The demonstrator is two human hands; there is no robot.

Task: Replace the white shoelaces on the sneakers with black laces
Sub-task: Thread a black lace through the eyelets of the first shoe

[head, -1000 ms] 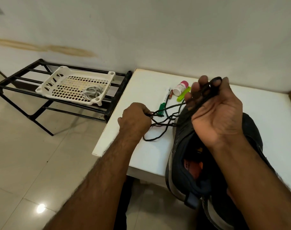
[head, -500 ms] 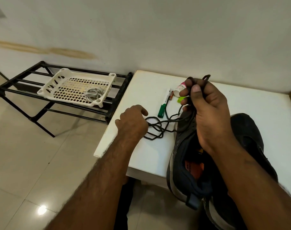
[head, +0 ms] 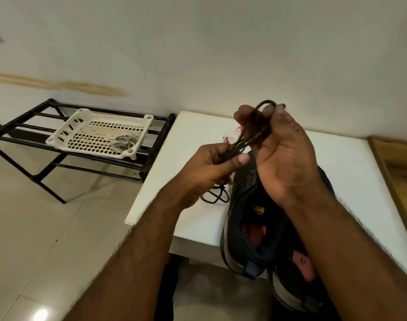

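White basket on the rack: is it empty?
No, the white basket on the black rack holds a pale coiled bundle, which looks like laces or cord, near its right end.

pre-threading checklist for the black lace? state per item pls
1. Black lace held in both hands: ok. Left hand pinches the strands, right hand holds the loop up.
2. Lace free of tangles: cannot tell; strands bunch between the hands, and a slack loop lies on the table.
3. Lace tip located: cannot tell.
4. Near shoe within reach, on the table edge: ok.
5. Shoe eyelets clear of the white lace: cannot tell, mostly hidden by the right hand.
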